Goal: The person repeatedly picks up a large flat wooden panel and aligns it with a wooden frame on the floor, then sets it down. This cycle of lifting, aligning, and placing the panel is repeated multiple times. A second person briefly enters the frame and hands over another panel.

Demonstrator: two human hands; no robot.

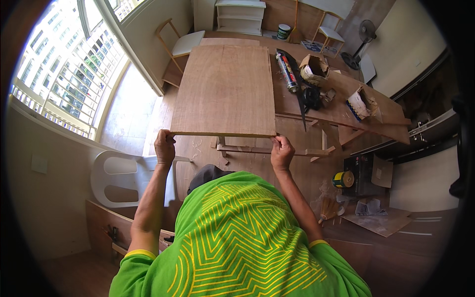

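A rectangular wooden board [225, 91], light brown with a visible grain, lies in front of me on a workbench. At its near left corner, my left hand [165, 147] is closed on the edge. The near right corner is pinched by my right hand [282, 152], fingers bent around it. The board's near edge juts out over a wooden trestle [262, 150]. To the right of the board, a sealant tube [287, 72] and a long dark handsaw-like tool [300, 106] rest on the bench, beside a black power tool [311, 98].
Two torn cardboard boxes [314, 69] [362, 103] stand on the bench [391, 119] at right. A white plastic chair [116, 173] is close on my left. A yellow-and-green can [343, 179], a black box [363, 171] and a brush [328, 208] are on the floor at right.
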